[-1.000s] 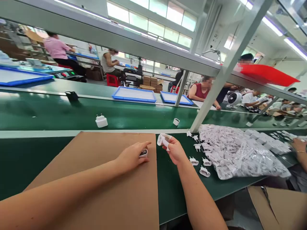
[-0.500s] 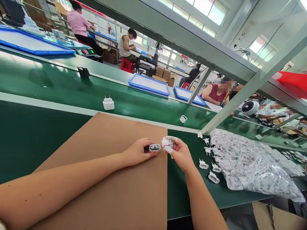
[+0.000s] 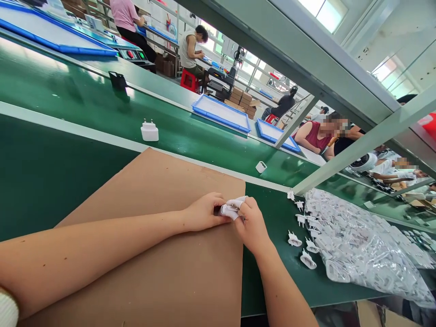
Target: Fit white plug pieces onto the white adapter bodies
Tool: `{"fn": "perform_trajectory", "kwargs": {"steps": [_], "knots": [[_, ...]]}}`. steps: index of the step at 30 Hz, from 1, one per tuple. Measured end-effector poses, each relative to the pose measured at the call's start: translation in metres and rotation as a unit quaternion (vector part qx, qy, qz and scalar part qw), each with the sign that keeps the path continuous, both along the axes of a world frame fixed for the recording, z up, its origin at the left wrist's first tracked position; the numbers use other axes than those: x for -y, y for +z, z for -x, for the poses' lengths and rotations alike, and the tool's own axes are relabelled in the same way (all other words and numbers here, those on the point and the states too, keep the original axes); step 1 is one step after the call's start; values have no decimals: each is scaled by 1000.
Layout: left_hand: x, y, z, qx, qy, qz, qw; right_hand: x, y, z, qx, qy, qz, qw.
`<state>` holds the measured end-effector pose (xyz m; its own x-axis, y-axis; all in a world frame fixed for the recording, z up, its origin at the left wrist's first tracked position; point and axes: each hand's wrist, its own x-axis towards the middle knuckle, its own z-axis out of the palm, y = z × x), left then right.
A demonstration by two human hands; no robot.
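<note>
Over the right part of a brown cardboard sheet (image 3: 190, 272), my left hand (image 3: 204, 211) is closed around a white charger housing, mostly hidden by the fingers. My right hand (image 3: 250, 220), with white covers on its fingertips, pinches a white plug cap (image 3: 231, 209) against the housing's end. The two parts meet between my hands; how far they fit together cannot be seen. Several loose plug caps (image 3: 308, 259) with prongs lie to the right of my right hand, beside a clear plastic bag (image 3: 361, 240) full of the same white parts.
Behind the cardboard runs a green conveyor belt (image 3: 190, 145) carrying a white charger (image 3: 150, 131) with prongs up and a white housing (image 3: 261, 166). A slanted metal post (image 3: 327, 163) rises behind the bag. Blue-rimmed trays (image 3: 221, 111) and several seated people are beyond.
My right hand has moved left and brought the plug cap against the open end of the housing in my left hand. The view has shifted slightly.
</note>
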<state>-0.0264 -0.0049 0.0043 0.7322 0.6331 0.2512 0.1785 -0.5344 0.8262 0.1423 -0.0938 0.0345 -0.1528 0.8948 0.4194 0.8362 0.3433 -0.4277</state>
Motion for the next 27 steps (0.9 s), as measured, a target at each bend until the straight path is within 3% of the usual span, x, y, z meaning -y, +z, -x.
{"fn": "perform_trajectory", "kwargs": {"steps": [16,27], "knots": [[-2,-3,0,-1,-1,20,1000,-5,0,0,15,19,-31,999],[-2,-2,0,9,-11,23,1000,-13,15,2,85,-7,51,995]]}}
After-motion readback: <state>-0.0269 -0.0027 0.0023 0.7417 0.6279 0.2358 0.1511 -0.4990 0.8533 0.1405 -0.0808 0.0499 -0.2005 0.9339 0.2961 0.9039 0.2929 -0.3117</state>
